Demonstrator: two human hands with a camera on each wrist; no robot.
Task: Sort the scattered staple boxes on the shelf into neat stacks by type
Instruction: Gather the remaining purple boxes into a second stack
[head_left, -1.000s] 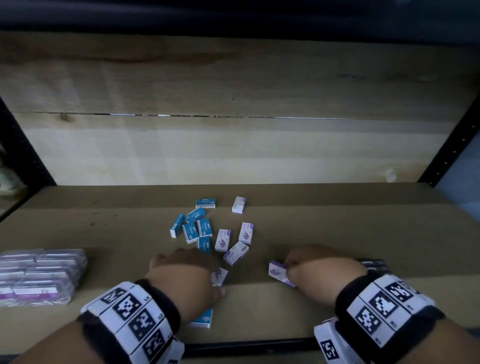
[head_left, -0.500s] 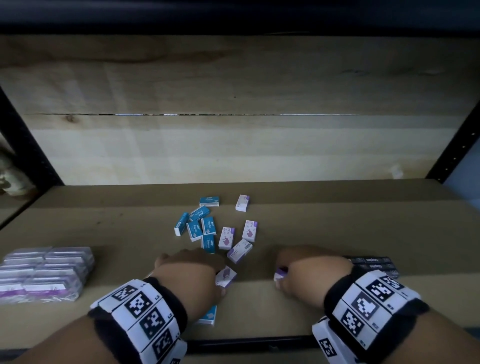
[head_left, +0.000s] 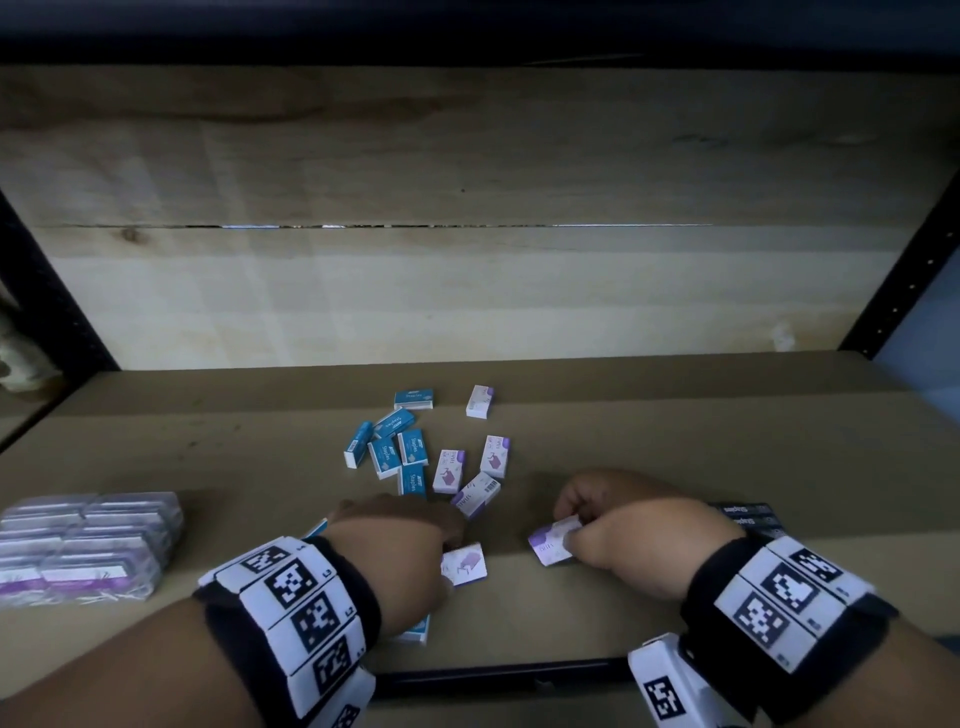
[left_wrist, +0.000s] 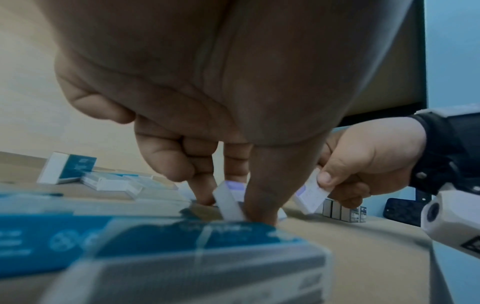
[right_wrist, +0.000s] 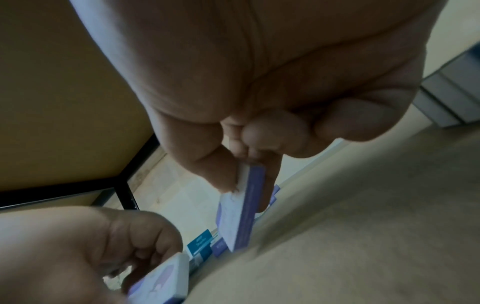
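Note:
Several blue staple boxes (head_left: 400, 447) and purple-and-white staple boxes (head_left: 470, 470) lie scattered mid-shelf. My left hand (head_left: 447, 556) pinches one purple-and-white box (head_left: 464, 565) between thumb and fingers at the shelf surface; the left wrist view shows that box (left_wrist: 228, 202) tipped on edge. My right hand (head_left: 571, 535) pinches another purple box (head_left: 551, 544) between thumb and forefinger, and it is held tilted just above the shelf in the right wrist view (right_wrist: 241, 211). A blue box (head_left: 415, 631) lies partly hidden under my left wrist.
Plastic-wrapped packs (head_left: 78, 545) are stacked at the left. A row of black staple boxes (head_left: 748, 517) sits behind my right wrist. Black uprights (head_left: 893, 291) frame the shelf, a wooden back wall (head_left: 467, 291) closes it, and the front edge (head_left: 493, 680) is near my wrists.
Both hands stay near the front. The left hand's purple box has shifted slightly right and nearer. The right hand's box now shows more of its face.

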